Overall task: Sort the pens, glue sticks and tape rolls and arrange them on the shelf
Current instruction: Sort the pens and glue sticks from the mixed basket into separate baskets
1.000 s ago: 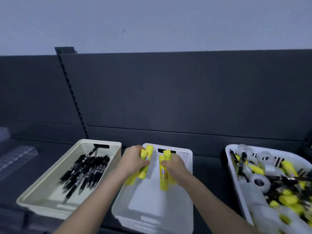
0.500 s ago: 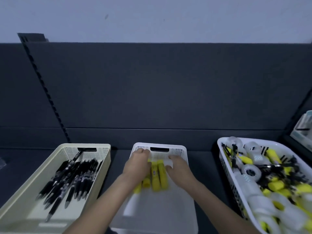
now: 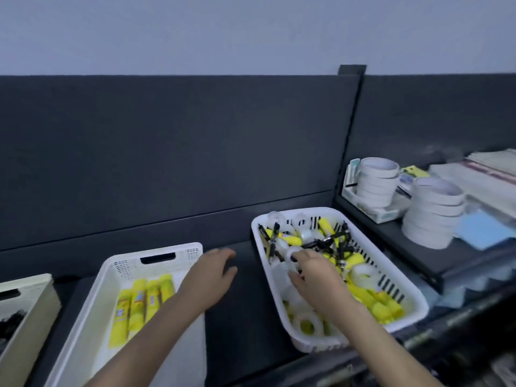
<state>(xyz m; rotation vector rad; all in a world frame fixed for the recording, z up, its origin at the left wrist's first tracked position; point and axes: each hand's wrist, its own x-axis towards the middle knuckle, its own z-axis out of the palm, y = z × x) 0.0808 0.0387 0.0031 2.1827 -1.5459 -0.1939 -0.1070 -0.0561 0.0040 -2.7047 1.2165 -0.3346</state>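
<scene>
- My right grip (image 3: pixel 315 277) is down inside the mixed basket (image 3: pixel 418 298), with the fingers curled among the clear tape rolls (image 3: pixel 307 325). The blur keeps me from telling whether they hold one.
- My left grip (image 3: pixel 209 275) is wide and holds nothing. Its fingers are loosely spread above the dark shelf (image 3: pixel 240 317), over the gap between the middle basket (image 3: pixel 156 251) and the mixed basket.
- The mixed basket is white with slotted walls and sits on the shelf to my right. The clear tape rolls, the loose glue sticks (image 3: pixel 382 305) in yellow and the loose pens (image 3: pixel 326 244) in black lie jumbled together in it.
- The middle basket is white, and my left forearm crosses its right side. Four sorted glue sticks (image 3: pixel 142 303) lie side by side on its floor, pointing toward its far wall.
- The cream basket (image 3: pixel 28 291) sits at the far left, cut off by the edge of the view. The sorted pens (image 3: pixel 11 322) show inside it only as a dark blur.
- Past the upright post (image 3: pixel 350 141), a neighbouring shelf holds two white tape stacks (image 3: pixel 377 182), well apart from both grips. A blue pad (image 3: pixel 480 230) lies just beside the nearer stack.
</scene>
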